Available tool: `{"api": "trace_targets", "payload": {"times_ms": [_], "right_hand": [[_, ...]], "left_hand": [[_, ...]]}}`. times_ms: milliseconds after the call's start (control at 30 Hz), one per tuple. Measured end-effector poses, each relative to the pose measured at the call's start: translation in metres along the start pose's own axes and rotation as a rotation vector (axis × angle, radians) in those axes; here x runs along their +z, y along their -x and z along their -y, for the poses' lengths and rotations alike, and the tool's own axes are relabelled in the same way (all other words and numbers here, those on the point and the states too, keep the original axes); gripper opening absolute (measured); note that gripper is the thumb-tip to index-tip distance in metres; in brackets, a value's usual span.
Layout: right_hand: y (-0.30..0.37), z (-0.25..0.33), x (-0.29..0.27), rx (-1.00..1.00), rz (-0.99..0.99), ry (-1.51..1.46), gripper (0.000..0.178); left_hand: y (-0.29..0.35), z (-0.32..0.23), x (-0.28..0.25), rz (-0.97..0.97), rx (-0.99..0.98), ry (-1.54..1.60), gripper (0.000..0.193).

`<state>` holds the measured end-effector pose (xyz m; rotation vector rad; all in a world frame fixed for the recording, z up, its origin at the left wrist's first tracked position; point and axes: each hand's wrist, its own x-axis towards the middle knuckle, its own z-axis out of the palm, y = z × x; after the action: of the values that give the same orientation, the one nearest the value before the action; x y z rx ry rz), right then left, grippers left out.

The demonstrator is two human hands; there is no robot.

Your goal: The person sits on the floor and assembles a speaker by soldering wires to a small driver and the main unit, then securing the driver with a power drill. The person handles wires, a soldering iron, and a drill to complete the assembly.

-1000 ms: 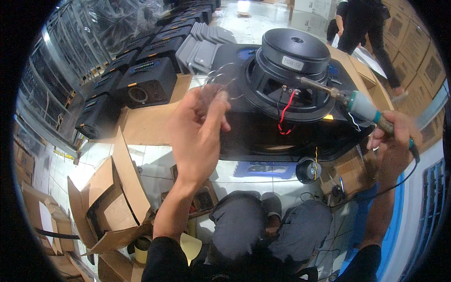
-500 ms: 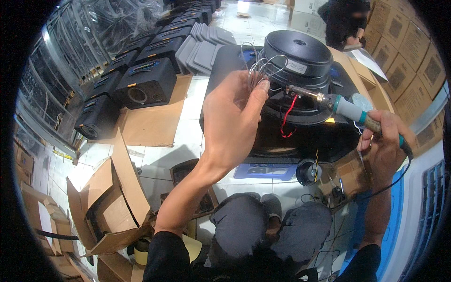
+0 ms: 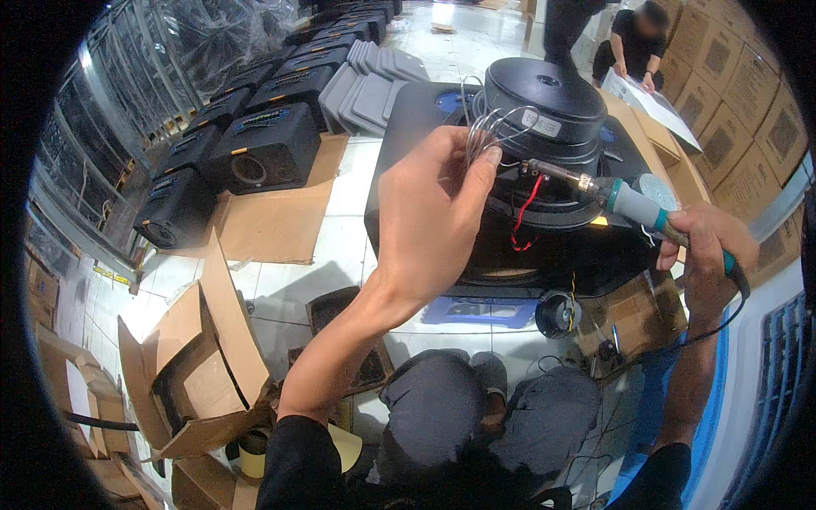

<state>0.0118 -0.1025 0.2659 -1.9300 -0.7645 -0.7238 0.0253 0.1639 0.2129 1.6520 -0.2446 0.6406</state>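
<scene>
A loose coil of thin solder wire (image 3: 481, 136) is pinched between the thumb and fingers of my left hand (image 3: 429, 208). My right hand (image 3: 701, 246) grips a soldering iron (image 3: 636, 206) with a grey and teal handle, its tip pointing left. The tip meets the terminal area at the side of a big black speaker driver (image 3: 544, 98), close to my left fingertips; exact contact is hard to make out. From that terminal a twisted red and black wire (image 3: 527, 212) hangs down. The driver rests magnet-up on a black speaker cabinet (image 3: 399, 170).
Rows of black speaker cabinets (image 3: 263, 157) and grey panels (image 3: 361, 102) stand at the far left. An opened carton (image 3: 204, 340) lies near left. A small round speaker (image 3: 558, 314) sits below the cabinet. Stacked cartons (image 3: 722, 102) and a crouching person (image 3: 633, 47) are at far right.
Both hands, with the solder and the iron, have shifted slightly right in view, along with the driver. At far right, the other person now shows crouching over a white sheet, and another person's dark-clothed legs appear.
</scene>
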Motion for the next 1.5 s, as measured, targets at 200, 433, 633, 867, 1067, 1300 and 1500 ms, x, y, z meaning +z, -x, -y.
{"api": "trace_targets", "payload": {"times_ms": [200, 433, 633, 867, 1067, 1300, 1500], "right_hand": [[-0.009, 0.002, -0.008, -0.216, 0.149, 0.101, 0.018], [-0.015, 0.002, -0.01, -0.391, 0.229, 0.091, 0.023], [-0.015, 0.001, -0.008, -0.41, 0.207, 0.082, 0.023], [-0.013, 0.001, -0.008, -0.394, 0.186, 0.087, 0.023], [-0.013, 0.001, -0.008, -0.385, 0.191, 0.09, 0.023], [-0.012, 0.001, -0.007, -0.372, 0.177, 0.093, 0.026], [-0.012, 0.001, -0.007, -0.381, 0.171, 0.106, 0.027]], "left_hand": [[-0.001, 0.0, 0.001, 0.016, 0.041, -0.036, 0.017], [-0.001, -0.002, 0.003, 0.021, 0.069, -0.055, 0.017], [-0.002, -0.005, 0.004, 0.029, 0.075, -0.05, 0.016], [-0.003, -0.002, 0.005, 0.024, 0.086, -0.112, 0.017], [-0.002, -0.003, 0.005, 0.02, 0.093, -0.105, 0.017], [-0.003, -0.003, 0.007, 0.021, 0.092, -0.103, 0.017], [-0.004, -0.002, 0.009, 0.011, 0.109, -0.1, 0.016]]}}
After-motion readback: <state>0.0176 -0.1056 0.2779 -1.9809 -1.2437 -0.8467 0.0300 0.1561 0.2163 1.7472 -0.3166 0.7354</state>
